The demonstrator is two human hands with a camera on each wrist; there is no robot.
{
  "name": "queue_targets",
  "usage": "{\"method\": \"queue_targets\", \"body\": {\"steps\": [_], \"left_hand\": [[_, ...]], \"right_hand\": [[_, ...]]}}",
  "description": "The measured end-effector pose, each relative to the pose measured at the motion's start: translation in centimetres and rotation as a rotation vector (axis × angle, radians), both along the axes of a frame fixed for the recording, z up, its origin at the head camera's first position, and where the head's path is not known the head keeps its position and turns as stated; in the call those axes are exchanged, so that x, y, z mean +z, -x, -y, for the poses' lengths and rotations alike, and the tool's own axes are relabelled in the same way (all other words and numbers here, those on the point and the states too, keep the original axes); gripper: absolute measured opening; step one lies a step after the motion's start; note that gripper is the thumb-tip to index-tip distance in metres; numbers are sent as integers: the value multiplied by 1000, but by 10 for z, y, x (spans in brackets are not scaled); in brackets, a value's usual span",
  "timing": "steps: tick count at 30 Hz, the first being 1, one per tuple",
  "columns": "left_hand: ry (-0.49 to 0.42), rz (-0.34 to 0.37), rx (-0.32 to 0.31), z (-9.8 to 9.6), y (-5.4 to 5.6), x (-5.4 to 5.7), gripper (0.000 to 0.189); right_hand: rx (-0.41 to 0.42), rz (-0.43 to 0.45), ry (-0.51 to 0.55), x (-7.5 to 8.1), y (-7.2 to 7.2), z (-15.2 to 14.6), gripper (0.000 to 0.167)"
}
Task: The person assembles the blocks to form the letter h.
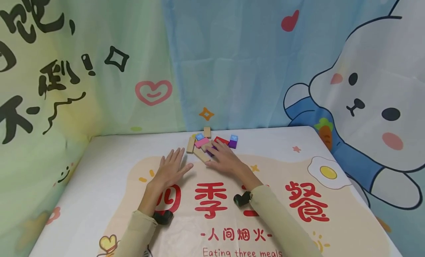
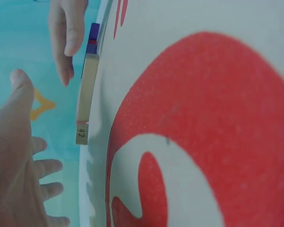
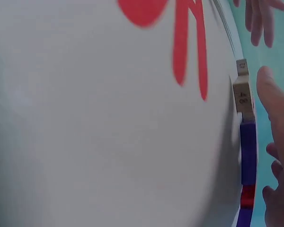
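Note:
A small pile of wooden blocks lies at the table's far side: plain ones [image 1: 190,145], a pink one [image 1: 201,143], a red one [image 1: 221,140], and blue and purple ones [image 1: 233,143]. My right hand [image 1: 227,160] reaches over the pile's near right side, fingers spread and partly covering some blocks. To the pile's near left, my left hand [image 1: 170,170] hovers with fingers extended and thumb out, holding nothing. Numbers show on block ends: 42 on a plain block [image 2: 87,90] in the left wrist view, 48 on another [image 3: 243,97] beside a purple block [image 3: 248,153] in the right wrist view.
A printed tablecloth [image 1: 259,242] with large red characters covers the table. Behind its far edge hangs a cartoon-patterned curtain [image 1: 232,83], close to the blocks. A black wrist camera [image 1: 163,217] sits at the left wrist, another [image 1: 242,199] at the right.

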State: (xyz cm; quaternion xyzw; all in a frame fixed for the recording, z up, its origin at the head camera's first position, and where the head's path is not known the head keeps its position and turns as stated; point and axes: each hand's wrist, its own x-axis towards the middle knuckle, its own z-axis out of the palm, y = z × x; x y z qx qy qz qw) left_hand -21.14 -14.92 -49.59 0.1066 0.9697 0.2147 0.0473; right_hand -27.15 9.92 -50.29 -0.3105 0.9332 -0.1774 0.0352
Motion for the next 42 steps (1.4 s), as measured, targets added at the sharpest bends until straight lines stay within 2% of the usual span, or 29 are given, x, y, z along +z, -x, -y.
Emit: {"method": "queue_targets", "body": {"steps": [8,15,21,31,36,42], "left_hand": [[1,4,-3,-3,1,1,84],[10,8,-6,-4,1,2,84],[9,11,2,-5,0,4,82],[3,10,-12,-4,-1,2,83],[19,-3,-11,-4,-1,3,83],[11,-22,-8,-3,-1,4,84]], "right_hand": [[101,50,-69,1,22,0,73],[170,85,-110,-3,30,3,78],[187,80,-186,-4,37,8,86],[216,102,-292,10,46,14,92],[205,108,-297,14,45,21,92],[223,107,-187,12,38,31,81]]}}
